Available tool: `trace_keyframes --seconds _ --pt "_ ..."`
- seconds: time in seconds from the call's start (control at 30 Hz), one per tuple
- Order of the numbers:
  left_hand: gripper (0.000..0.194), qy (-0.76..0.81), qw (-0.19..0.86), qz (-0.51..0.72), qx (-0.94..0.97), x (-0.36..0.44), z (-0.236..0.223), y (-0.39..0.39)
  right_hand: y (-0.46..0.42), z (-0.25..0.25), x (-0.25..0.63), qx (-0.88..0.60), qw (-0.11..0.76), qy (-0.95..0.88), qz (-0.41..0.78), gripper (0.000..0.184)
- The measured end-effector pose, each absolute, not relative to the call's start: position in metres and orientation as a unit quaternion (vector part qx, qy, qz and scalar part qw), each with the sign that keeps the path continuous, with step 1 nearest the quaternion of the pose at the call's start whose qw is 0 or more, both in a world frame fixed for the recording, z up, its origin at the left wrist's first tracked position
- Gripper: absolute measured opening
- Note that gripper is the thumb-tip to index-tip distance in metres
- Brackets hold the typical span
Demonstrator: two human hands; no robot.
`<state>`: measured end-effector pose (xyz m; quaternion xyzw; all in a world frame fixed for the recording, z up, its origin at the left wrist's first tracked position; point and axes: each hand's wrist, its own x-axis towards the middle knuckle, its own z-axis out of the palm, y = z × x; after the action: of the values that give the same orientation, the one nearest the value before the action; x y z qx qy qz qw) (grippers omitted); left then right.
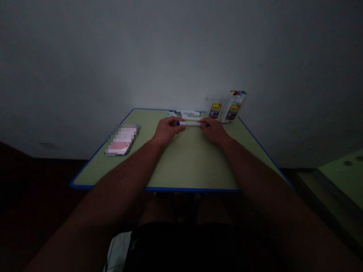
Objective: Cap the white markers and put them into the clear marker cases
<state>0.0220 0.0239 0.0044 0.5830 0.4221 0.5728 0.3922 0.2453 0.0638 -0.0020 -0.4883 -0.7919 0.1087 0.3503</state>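
A white marker (191, 123) with a dark blue end lies crosswise between my two hands, over the far half of the table. My left hand (168, 130) has its fingers closed about the blue end. At the other end, my right hand (212, 129) pinches the marker between thumb and fingers. Just behind it, several more white markers (190, 113) lie near the table's back edge. To the right of them stand a clear plastic case (214, 107) with a yellow and dark label and a second case (233, 109) filled with coloured-cap markers.
The pale green table (193, 162) has a blue rim and stands against a grey wall (176, 53). A phone (122, 140), partly pixelated, lies at the table's left side. Another light green surface (344, 173) shows at the far right.
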Motion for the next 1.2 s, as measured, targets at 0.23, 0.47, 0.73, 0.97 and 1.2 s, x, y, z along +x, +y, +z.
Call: trace_keyframes --seconds 0.23,0.47,0.73,0.97,1.2 --pt "0.02 0.441 0.382 0.603 0.544 0.02 0.004 0.026 0.059 0.003 0.243 -0.503 0.377 -0.77 0.109 0.029" --pt "0.019 0.478 0.419 0.595 0.493 0.017 0.006 0.028 0.059 0.006 0.241 -0.486 0.433 -0.743 0.156 0.023" --pt "0.021 0.542 0.448 0.543 0.459 0.02 0.008 0.025 0.047 0.014 0.234 -0.421 0.483 -0.716 0.279 0.026" --pt "0.023 0.538 0.458 0.537 0.461 0.02 0.006 0.028 0.042 0.016 0.227 -0.387 0.482 -0.72 0.316 0.031" --pt "0.022 0.536 0.457 0.54 0.461 0.02 0.004 0.029 0.039 0.017 0.226 -0.392 0.48 -0.722 0.308 0.027"
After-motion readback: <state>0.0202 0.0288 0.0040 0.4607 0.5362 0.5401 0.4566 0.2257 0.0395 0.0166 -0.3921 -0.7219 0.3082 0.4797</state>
